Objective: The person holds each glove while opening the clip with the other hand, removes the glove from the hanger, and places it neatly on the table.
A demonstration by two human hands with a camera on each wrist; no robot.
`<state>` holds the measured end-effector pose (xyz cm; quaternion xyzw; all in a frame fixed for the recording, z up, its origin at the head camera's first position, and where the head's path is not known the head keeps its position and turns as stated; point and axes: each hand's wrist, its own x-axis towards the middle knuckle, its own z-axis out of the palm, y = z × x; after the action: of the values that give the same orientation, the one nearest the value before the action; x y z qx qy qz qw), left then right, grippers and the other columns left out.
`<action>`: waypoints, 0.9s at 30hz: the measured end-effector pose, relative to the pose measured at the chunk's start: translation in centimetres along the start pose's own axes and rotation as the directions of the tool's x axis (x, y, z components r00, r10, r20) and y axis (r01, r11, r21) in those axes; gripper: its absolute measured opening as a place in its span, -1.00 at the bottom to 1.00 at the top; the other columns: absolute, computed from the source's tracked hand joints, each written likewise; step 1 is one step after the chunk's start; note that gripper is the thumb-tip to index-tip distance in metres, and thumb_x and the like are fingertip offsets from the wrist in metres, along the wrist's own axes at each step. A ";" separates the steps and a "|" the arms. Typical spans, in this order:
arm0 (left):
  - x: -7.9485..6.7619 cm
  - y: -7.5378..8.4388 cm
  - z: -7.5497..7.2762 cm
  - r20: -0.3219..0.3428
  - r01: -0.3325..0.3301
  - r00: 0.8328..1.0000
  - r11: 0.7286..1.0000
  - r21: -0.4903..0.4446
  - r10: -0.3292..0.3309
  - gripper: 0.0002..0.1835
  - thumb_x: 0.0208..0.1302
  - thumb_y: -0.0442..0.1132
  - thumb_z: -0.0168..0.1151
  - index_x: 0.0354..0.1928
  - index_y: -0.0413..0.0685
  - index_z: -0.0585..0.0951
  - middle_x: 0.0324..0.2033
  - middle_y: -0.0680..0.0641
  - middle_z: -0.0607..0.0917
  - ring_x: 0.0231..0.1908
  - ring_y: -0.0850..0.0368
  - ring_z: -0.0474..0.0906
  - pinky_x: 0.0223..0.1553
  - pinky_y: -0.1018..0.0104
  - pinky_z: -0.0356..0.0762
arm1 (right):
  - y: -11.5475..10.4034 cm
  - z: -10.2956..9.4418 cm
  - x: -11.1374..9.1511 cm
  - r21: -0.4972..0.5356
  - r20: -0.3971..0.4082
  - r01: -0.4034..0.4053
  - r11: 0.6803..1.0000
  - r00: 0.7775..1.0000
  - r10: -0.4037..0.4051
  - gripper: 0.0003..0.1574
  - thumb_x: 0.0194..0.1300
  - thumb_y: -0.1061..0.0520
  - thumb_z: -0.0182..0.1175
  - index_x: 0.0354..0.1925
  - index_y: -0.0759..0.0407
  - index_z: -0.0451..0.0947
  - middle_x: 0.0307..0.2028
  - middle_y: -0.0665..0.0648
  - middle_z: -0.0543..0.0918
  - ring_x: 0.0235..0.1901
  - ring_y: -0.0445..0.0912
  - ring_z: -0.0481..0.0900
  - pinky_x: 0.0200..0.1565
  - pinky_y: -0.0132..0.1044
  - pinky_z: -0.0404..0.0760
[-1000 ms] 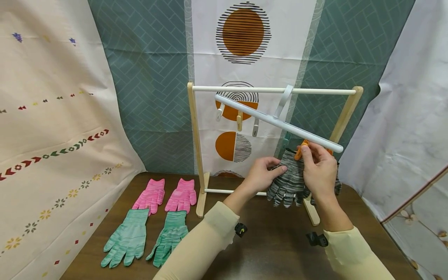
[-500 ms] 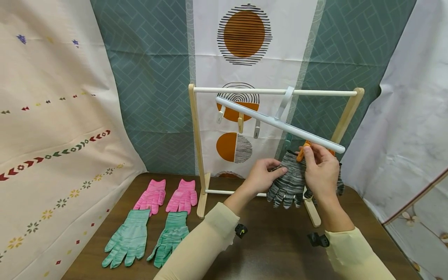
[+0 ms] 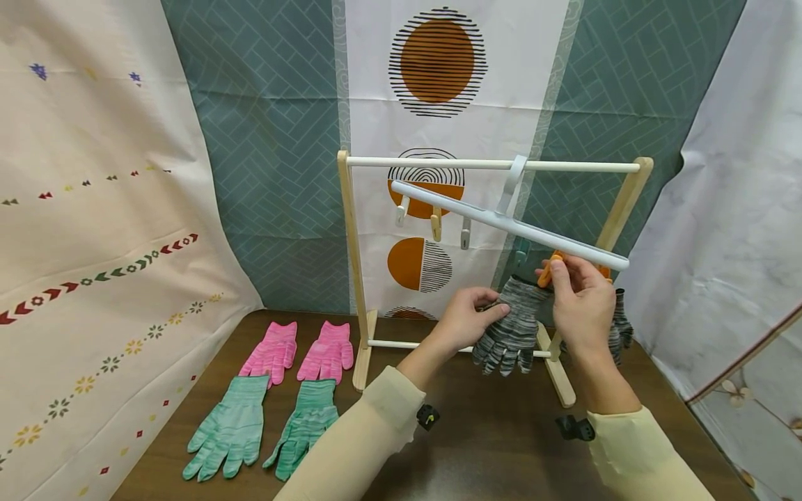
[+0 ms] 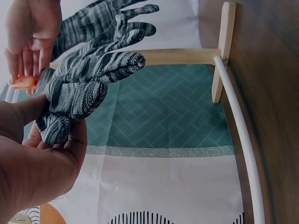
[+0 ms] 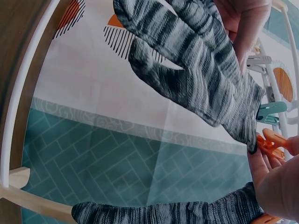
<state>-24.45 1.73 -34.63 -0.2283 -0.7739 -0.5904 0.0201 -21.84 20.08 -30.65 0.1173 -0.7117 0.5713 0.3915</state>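
A grey-and-black striped knit glove (image 3: pixel 515 320) hangs fingers down, pinched at its side by my left hand (image 3: pixel 473 316). With thumb and fingers my right hand (image 3: pixel 583 299) pinches an orange clothespin (image 3: pixel 548 270) under the low right end of the white hanger (image 3: pixel 501 219). In the right wrist view the clothespin (image 5: pixel 271 142) is at the corner of the glove's cuff (image 5: pixel 252 126); whether it clamps the cuff I cannot tell. A second striped glove (image 3: pixel 619 327) hangs behind my right hand, near another orange clothespin (image 5: pixel 266 219), mostly hidden.
The hanger hooks over the top bar of a wooden rack (image 3: pixel 347 229), tilted down rightward. White, yellow, grey and teal clothespins (image 3: pixel 521 252) hang along it. Two pink gloves (image 3: pixel 326 351) and two green gloves (image 3: pixel 228 424) lie on the table's left side.
The hanger's right end and my right hand have shifted right and slightly down. The held glove has moved a little left, and more of the second glove shows behind my right hand.
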 end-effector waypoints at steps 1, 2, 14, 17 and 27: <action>-0.1 -0.1 0.0 -0.001 -0.001 1.000 1.000 -0.002 0.001 -0.73 0.51 -0.17 0.36 0.09 -0.18 0.74 0.08 -0.03 0.77 0.10 0.18 0.63 0.10 0.27 0.58 | 0.0 0.0 0.0 -0.002 0.000 0.001 1.000 1.000 -0.001 -0.65 0.62 0.14 0.18 0.15 0.36 0.68 -0.07 0.33 0.78 -0.18 -0.27 0.77 -0.02 -0.48 0.66; -0.1 -0.1 -0.1 -0.003 -0.001 1.000 1.000 -0.003 0.001 -0.73 0.51 -0.18 0.36 0.10 -0.18 0.74 0.09 -0.03 0.77 0.12 0.18 0.63 0.12 0.27 0.57 | 0.0 -0.1 0.1 -0.002 0.000 0.002 1.000 1.000 -0.002 -0.66 0.62 0.14 0.19 0.14 0.36 0.69 -0.08 0.33 0.78 -0.18 -0.26 0.77 -0.02 -0.48 0.66; -1.3 -0.9 -1.2 -0.026 0.013 1.000 0.997 -0.072 -0.015 -0.70 0.49 -0.25 0.36 0.16 -0.21 0.68 0.04 -0.12 0.77 0.24 -0.04 0.60 0.23 0.09 0.54 | 0.4 -0.6 0.6 -0.001 -0.016 0.026 1.000 1.000 -0.026 -0.71 0.58 0.15 0.25 0.06 0.35 0.72 -0.17 0.19 0.81 -0.22 -0.24 0.77 -0.09 -0.49 0.66; -1.7 -1.1 -1.7 -0.033 0.023 0.999 0.997 -0.073 -0.026 -0.70 0.50 -0.23 0.36 0.17 -0.19 0.67 0.04 -0.11 0.76 0.25 -0.05 0.59 0.23 0.07 0.55 | 0.5 -0.7 0.6 -0.018 -0.014 0.030 0.999 0.999 -0.031 -0.70 0.58 0.15 0.26 0.07 0.35 0.71 -0.16 0.18 0.81 -0.22 -0.26 0.77 -0.07 -0.51 0.65; -2.7 -2.6 -3.2 -0.083 0.022 0.996 0.998 -0.053 -0.026 -0.68 0.48 -0.25 0.37 0.18 -0.22 0.66 0.06 -0.13 0.76 0.19 -0.07 0.62 0.24 -0.01 0.53 | 0.9 -0.9 1.0 -0.073 -0.015 0.050 0.996 0.999 -0.051 -0.66 0.56 0.14 0.28 0.17 0.29 0.70 -0.21 0.13 0.81 -0.23 -0.33 0.74 -0.09 -0.54 0.62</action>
<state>-23.74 -2.66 -36.79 -0.1945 -0.7594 -0.6197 0.0396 -22.71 21.45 -30.58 0.1163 -0.7255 0.5360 0.4157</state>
